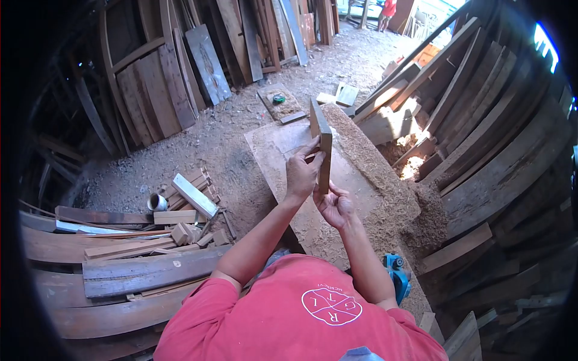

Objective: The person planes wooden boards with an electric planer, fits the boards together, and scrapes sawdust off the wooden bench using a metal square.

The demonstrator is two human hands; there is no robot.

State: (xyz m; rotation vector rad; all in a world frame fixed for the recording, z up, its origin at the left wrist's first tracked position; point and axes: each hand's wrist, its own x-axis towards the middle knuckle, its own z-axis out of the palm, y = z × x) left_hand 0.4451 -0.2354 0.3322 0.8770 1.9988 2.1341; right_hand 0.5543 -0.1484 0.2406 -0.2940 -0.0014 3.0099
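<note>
A wooden board (326,153) is held on its edge above the workbench (271,141), its long side pointing away from me. My left hand (303,173) grips its left face and top edge, fingers closed around it. Low at the near end, my right hand (336,206) pinches the board with the palm turned up. Where the board's far end rests, if it rests at all, I cannot tell. Wood shavings (385,201) lie thick along the bench's right side. Beside my right forearm sits a blue power tool (397,278), partly hidden.
A green tape measure (278,98) lies on a small board beyond the bench. Stacked planks and offcuts (156,271) fill the left, with a cup-like container (158,202) among them. Long boards (481,90) lean at the right. A person in red (387,11) stands far off.
</note>
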